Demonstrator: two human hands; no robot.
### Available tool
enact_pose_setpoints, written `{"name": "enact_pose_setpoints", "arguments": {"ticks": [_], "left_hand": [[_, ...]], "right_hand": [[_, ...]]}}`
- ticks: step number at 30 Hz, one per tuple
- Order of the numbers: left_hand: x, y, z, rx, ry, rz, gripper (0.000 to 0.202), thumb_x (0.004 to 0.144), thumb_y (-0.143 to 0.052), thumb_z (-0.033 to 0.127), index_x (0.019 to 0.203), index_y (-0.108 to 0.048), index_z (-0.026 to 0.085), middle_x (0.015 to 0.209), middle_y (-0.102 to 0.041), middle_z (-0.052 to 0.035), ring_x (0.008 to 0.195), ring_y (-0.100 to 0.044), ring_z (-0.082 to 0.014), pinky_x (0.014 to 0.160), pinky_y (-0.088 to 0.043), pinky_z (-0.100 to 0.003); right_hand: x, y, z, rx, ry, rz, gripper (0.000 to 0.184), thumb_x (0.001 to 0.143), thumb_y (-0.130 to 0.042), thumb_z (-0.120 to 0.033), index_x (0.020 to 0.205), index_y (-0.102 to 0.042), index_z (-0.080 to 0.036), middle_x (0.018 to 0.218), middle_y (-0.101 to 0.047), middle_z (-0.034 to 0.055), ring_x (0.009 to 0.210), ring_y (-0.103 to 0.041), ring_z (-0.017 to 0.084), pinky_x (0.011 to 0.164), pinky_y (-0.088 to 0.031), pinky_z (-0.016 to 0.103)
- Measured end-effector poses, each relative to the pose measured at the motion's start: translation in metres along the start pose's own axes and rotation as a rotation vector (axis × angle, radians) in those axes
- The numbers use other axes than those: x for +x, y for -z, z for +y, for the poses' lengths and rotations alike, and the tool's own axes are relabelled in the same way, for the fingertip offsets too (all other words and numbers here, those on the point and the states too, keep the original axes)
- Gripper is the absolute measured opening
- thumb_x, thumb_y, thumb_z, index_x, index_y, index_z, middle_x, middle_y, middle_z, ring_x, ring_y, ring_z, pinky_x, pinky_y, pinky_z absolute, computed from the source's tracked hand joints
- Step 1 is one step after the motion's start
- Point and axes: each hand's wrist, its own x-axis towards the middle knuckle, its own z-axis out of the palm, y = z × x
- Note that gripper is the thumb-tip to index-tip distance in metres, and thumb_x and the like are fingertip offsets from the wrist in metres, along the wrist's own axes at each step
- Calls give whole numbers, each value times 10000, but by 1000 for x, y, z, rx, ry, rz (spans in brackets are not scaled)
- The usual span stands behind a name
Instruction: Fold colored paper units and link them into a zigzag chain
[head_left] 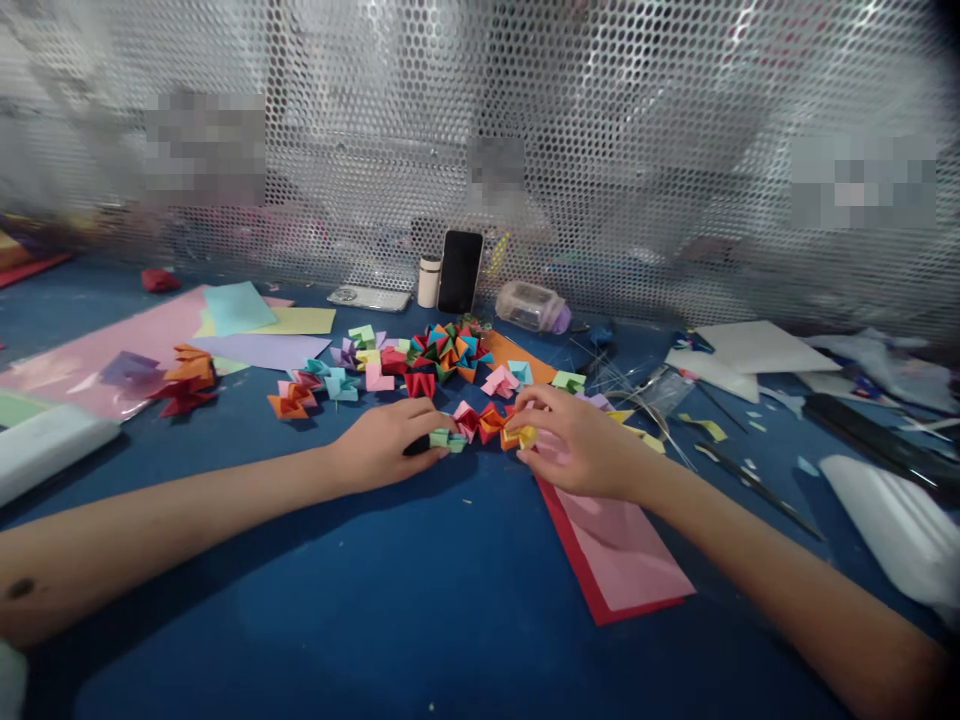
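Observation:
A short chain of folded paper pieces (480, 424) in green, pink, red, orange and yellow lies on the blue table (420, 600) between my hands. My left hand (386, 443) rests on the table with its fingers closed on the green end of the chain. My right hand (577, 445) pinches the yellow and orange end. Under my right wrist lie a pink sheet on a red sheet (619, 550). Just behind the chain sits a ring of coloured folded pieces (446, 352), with several loose folded pieces around it.
Coloured paper sheets (255, 325) and more folded pieces (184, 380) lie at the left. A black phone (460, 271) stands against the perforated metal screen, beside a small white cylinder (428, 281), a flat phone (369, 297) and a clear jar on its side (534, 306). White sheets, scraps and thin sticks lie at the right.

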Motion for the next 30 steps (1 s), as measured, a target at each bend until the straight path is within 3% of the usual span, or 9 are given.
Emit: {"name": "enact_pose_setpoints", "arguments": {"ticks": [6, 13, 17, 19, 22, 24, 27, 30], "left_hand": [[1, 0, -2, 13, -19, 15, 248, 910, -496, 290, 1123, -574, 192, 999, -629, -69, 904, -619, -193, 728, -515, -291], [-4, -3, 3, 0, -15, 27, 396, 888, -520, 331, 1272, -492, 238, 1065, -645, -66, 946, -631, -202, 751, -521, -307], [0, 19, 5, -65, 49, 97, 493, 816, -574, 400, 1266, -460, 231, 1119, -634, -56, 831, -644, -166, 716, -515, -284], [6, 39, -11, 37, 176, 143, 382, 854, -510, 429, 1164, -523, 207, 1081, -644, -64, 839, -638, -183, 733, -501, -302], [11, 69, -58, 349, 371, 191, 359, 869, -464, 421, 1107, -560, 169, 1139, -617, -113, 1017, -594, -272, 835, -463, -366], [9, 81, -95, 460, 525, 78, 439, 821, -510, 435, 1139, -557, 135, 1188, -594, -164, 1069, -571, -344, 858, -446, -424], [1, 86, -135, 207, 656, -166, 465, 780, -556, 492, 1055, -607, 120, 1030, -673, -139, 951, -628, -296, 766, -475, -341], [-3, 89, -139, 88, 598, -237, 430, 749, -613, 489, 1020, -646, 157, 904, -711, -46, 788, -644, -194, 673, -475, -253]], "right_hand": [[-1, 13, 0, -58, -41, -87, 236, 796, -545, -240, 1002, -656, -210, 1086, -574, 98, 954, -592, 233, 817, -509, 392], [-3, 13, 15, -72, -61, -109, 209, 811, -523, -227, 998, -603, -177, 1082, -598, 102, 1006, -602, 237, 854, -511, 391], [-3, 15, 17, -43, -61, -121, 208, 779, -539, -181, 983, -579, -195, 1062, -622, 81, 995, -605, 222, 847, -508, 368], [-4, 18, 16, -39, -100, -117, 266, 768, -549, -181, 1033, -565, -204, 1079, -628, 76, 970, -612, 219, 823, -511, 362], [-7, 27, 15, -43, -150, -102, 397, 747, -571, -195, 1142, -541, -219, 1122, -631, 78, 934, -632, 223, 778, -517, 350], [-8, 34, 15, -58, -161, -69, 474, 725, -560, -173, 1195, -523, -217, 1140, -630, 81, 939, -637, 229, 775, -515, 349], [-10, 42, 15, -80, -183, 3, 518, 701, -509, -131, 1214, -506, -208, 1155, -623, 75, 959, -632, 225, 803, -511, 353], [-10, 46, 13, -91, -195, 63, 487, 693, -488, -122, 1171, -519, -208, 1138, -627, 65, 937, -635, 216, 799, -514, 350]]}}
